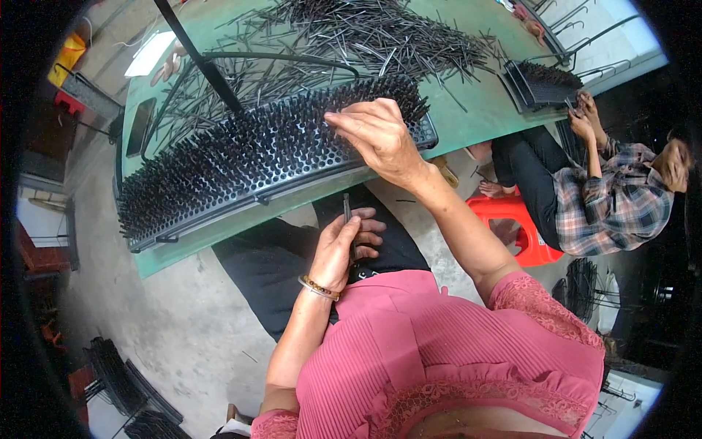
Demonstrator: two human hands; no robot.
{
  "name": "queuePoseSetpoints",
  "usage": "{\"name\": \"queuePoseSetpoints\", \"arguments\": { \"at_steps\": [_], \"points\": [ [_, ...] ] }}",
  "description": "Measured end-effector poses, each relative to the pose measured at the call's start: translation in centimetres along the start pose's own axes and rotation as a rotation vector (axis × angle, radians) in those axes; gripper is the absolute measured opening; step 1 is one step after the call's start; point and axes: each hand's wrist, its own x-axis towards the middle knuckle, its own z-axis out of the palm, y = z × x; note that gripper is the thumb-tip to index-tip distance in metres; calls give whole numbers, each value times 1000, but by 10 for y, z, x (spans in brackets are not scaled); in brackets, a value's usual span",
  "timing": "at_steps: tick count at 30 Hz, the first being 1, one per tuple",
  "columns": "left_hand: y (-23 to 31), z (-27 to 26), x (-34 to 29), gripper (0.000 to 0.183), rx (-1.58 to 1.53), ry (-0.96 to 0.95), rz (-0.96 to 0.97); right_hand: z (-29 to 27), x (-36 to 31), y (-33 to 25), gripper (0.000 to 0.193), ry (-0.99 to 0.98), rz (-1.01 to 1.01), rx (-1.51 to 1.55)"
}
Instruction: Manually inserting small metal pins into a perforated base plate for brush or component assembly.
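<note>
A long black perforated rack [278, 175] lies at a slant along the near edge of the green table. Thin black sticks [241, 139] stand upright in most of its holes; holes along its near edge show bare. My right hand [380, 135] is over the rack's right half, thumb and fingers pressed together. Whatever is between its fingertips, if anything, is too small to make out. Lower, in front of my lap, my left hand [347, 241] holds a few black sticks [346, 208] under its thumb, their ends pointing up toward the table. Its other fingers are loosely curled.
Loose black sticks [380, 36] lie heaped across the far table [461, 121]. A black metal post [197, 55] rises behind the rack; a dark phone-like slab [141, 128] lies left. At right, a person [603, 197] on a red stool [512, 227] works at a smaller rack [545, 84].
</note>
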Motion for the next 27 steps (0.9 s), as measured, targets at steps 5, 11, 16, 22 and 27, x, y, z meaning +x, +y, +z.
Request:
{"name": "queuePoseSetpoints", "arguments": {
  "at_steps": [5,11,16,22,27],
  "points": [
    [1,0,1,35,-9,-14,1,0,4,-2,26,-14,-4,-32],
    [14,2,3,39,-139,-141,40,-1,3,-5,26,-45,8,-21],
    [29,8,-2,39,-138,-179,70,-23,-2,-23,24,-67,242,240],
    [34,9,-4,31,-74,-283,91,-39,-18,-44,21,-537,869,998],
    [25,7,2,35,174,-199,138,-44,-19,-36,14,-318,901,1024]
  ]
}}
